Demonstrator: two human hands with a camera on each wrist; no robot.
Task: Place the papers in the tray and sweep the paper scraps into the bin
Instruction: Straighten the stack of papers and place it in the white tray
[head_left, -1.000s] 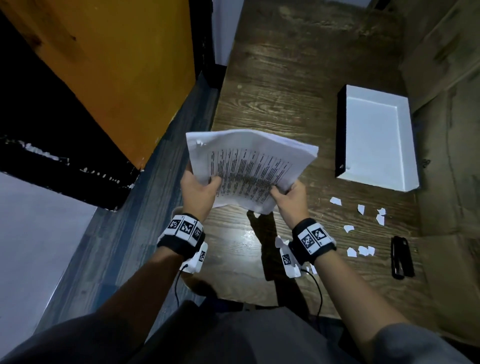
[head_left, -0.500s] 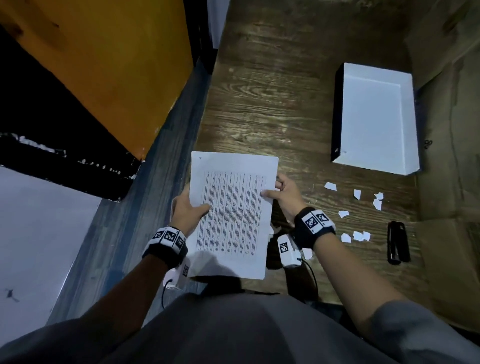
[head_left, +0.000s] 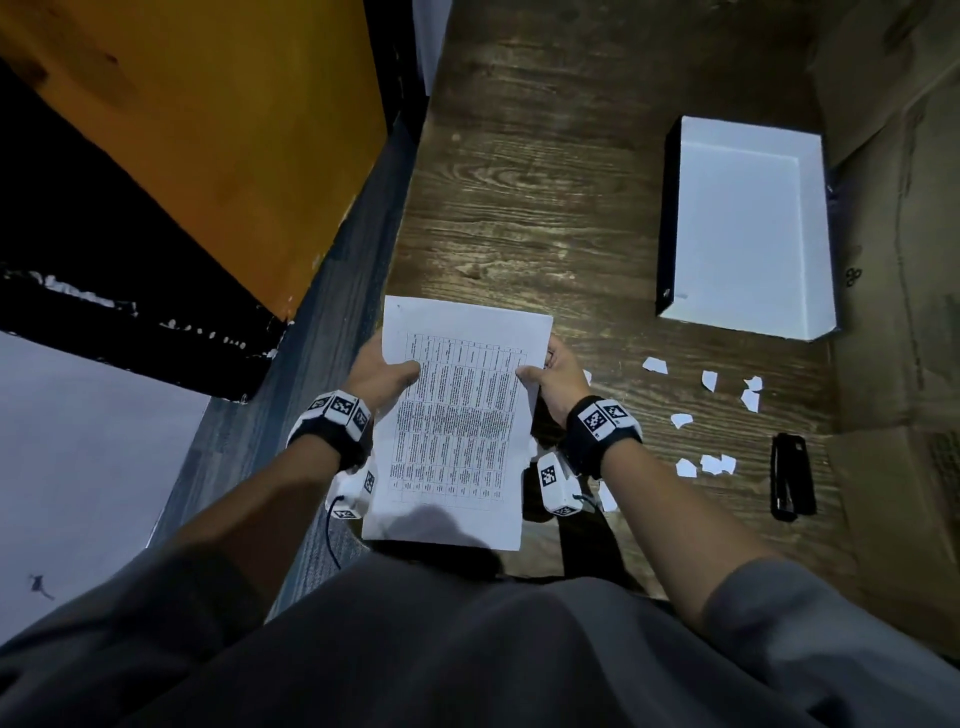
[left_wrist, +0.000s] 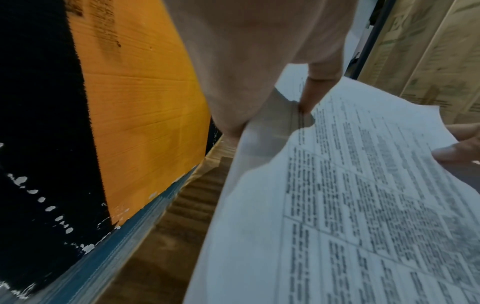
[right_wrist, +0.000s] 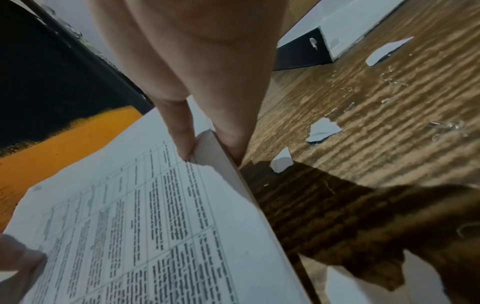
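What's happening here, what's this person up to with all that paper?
A person holds a stack of printed papers above a wooden table, the left hand gripping one side edge and the right hand the other. A white tray sits empty farther off to the right. Torn paper scraps lie unswept beside a black stapler.

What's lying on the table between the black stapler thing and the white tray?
In the head view, torn white paper scraps are scattered on the wooden table between the black stapler and the white tray; nothing else shows there.
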